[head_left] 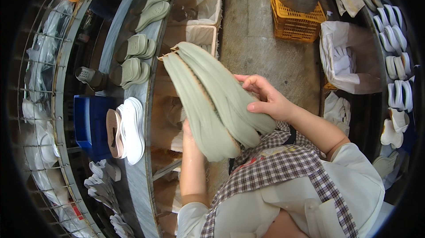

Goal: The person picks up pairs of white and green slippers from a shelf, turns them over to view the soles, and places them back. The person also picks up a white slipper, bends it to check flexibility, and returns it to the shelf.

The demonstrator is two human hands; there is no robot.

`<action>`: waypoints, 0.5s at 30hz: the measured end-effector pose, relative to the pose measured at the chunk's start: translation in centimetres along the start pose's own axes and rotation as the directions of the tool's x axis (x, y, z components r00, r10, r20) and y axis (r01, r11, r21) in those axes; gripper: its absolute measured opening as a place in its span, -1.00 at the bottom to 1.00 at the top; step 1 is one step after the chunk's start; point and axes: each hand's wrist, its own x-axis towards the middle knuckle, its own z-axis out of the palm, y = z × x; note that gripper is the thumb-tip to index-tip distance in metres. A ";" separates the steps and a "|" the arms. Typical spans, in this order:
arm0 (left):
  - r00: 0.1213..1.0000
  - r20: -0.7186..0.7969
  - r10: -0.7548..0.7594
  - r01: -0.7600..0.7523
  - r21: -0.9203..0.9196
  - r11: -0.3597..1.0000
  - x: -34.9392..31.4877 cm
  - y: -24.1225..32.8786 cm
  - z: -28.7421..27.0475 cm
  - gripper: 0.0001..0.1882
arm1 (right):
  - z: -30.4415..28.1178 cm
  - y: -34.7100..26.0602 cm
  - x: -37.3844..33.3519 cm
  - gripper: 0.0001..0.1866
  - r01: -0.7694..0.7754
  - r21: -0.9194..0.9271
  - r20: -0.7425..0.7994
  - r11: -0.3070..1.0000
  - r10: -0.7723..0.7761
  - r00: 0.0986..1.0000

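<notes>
In front of my chest I hold a pair of pale green shoe soles [223, 89], side by side and tilted, with brownish edges along the gap between them. My right hand [265, 98] grips the near right end, its thumb on the upper face and the other fingers bent at the far side. Beneath the left sole, my left hand [188, 131] supports the pair from below; its fingers are mostly hidden behind the soles.
A grey bench [137, 185] at the left bears stacked green soles [155, 12] and white soles [133, 129], with a blue bin [90, 127] beside it. Lined bins [208, 5] stand beyond. At right are a yellow crate [294, 30], a lined bin [332, 69] and a rack of soles [392, 38].
</notes>
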 end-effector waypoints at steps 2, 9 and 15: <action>1.000 0.008 -0.003 0.003 -0.001 1.000 0.3 -0.2 0.3 -0.55 | 0.4 -0.5 0.2 -0.28 -0.052 0.041 0.005 0.998 0.052 0.999; 0.989 0.149 0.011 0.007 -0.124 0.992 1.0 -0.9 0.6 -0.55 | -1.7 -0.6 1.2 -0.32 -0.065 0.773 -0.001 0.632 0.104 0.995; 0.981 0.190 0.025 0.008 -0.171 0.985 1.2 -1.3 0.9 -0.55 | -0.1 3.2 0.3 -0.27 -0.141 0.488 0.033 0.861 0.143 0.989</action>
